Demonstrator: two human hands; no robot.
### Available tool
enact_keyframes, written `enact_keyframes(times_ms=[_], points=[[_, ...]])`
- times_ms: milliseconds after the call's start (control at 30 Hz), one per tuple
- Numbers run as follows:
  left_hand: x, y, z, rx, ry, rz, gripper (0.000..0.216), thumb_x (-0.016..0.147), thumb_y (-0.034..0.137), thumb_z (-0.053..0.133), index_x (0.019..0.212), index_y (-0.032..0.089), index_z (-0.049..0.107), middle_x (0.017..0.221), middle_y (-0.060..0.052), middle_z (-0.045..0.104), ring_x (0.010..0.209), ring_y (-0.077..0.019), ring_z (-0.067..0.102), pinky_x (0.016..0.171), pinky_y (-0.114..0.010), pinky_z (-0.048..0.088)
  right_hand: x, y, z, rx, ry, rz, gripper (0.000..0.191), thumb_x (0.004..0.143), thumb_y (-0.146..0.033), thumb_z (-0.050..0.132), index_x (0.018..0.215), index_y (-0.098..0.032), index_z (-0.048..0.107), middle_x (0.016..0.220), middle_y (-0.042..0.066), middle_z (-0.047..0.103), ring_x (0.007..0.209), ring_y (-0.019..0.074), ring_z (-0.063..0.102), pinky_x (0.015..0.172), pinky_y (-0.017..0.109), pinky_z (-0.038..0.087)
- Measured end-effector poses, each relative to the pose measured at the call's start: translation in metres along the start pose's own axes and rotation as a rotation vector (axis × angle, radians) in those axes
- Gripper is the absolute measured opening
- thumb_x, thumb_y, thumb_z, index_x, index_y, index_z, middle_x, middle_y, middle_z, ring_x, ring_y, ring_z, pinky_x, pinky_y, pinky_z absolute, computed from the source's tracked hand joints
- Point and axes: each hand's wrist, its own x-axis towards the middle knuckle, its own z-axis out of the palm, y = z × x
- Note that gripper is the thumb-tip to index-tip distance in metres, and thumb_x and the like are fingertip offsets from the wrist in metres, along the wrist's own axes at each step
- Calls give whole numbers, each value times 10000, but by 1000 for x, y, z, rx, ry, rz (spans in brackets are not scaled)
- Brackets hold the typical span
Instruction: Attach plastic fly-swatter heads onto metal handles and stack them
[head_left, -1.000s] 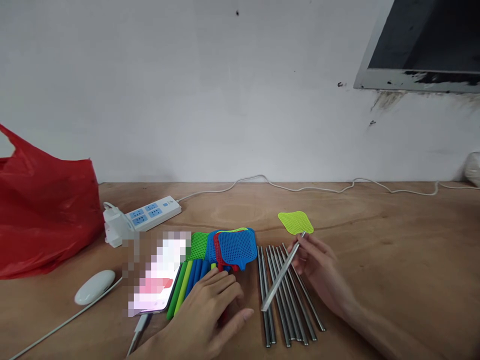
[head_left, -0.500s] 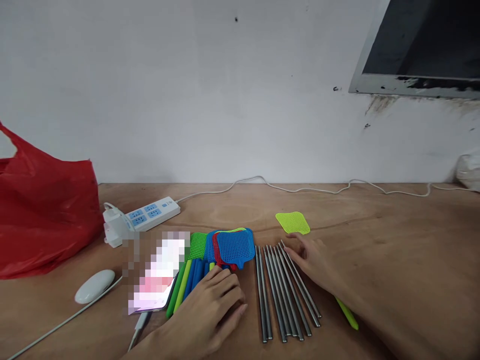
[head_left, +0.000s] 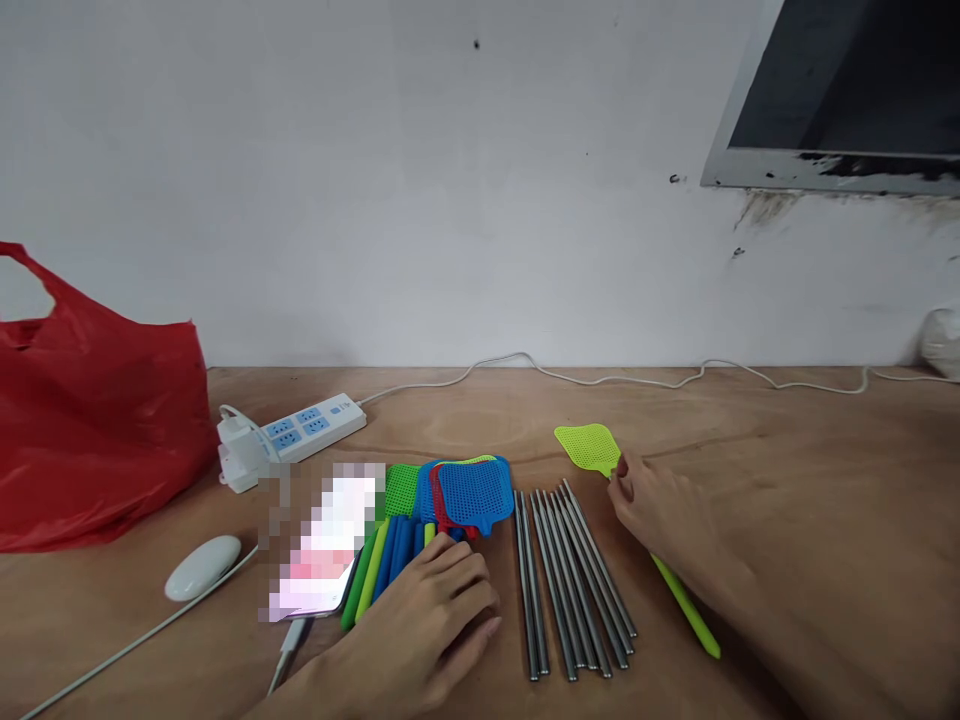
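The lime-green fly swatter [head_left: 589, 447] was pinched at its neck by the right hand [head_left: 664, 510], just right of the steel rods [head_left: 570, 580]. The left hand [head_left: 431, 620] was rested, loosely spread and gripping nothing, on the stacked swatter handles [head_left: 394, 555].

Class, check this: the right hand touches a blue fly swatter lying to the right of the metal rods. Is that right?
No. The head view shows the fly swatter is lime green, not blue. The right hand does touch it, to the right of the metal rods.

Single head-worn view, low and near the worktop [head_left: 787, 470], facing forward at the wall [head_left: 375, 180], hands [head_left: 427, 630] at the bottom edge
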Motion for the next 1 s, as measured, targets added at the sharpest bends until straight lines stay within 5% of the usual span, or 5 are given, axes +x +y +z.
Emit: enact_keyframes(times_ms=[133,467,767,1000], points=[[0,1,1,2,-41,6,144,966,157,508,995,210,639,981,-33,639,944,-221,577,953,-390,410,-1,4,0,-123,-62,43,190,917,-261,485,963,-143,626,829,169,741,723,348,717,526,325,268],[1,1,-3,40,-149,66,306,992,225,532,1295,254,558,1191,-43,624,1113,-252,564,1027,-411,374,-8,-4,11,-22,-132,-108,180,912,-228,502,947,-181,672,857,143,740,795,331,704,561,311,262],[1,-2,2,30,-139,34,255,986,222,539,1237,243,582,1164,-45,620,1085,-251,569,1011,-403,395,-11,-8,26,187,-115,-230,213,907,-205,541,1085,-189,657,903,102,742,804,282,672,608,303,285],[-1,-2,1,-19,-115,20,188,996,191,510,1155,235,599,1096,-33,628,1032,-228,570,1012,-390,393,-8,-2,32,342,-45,-202,248,822,-178,600,1061,-181,665,656,33,640,674,252,603,581,293,240]])
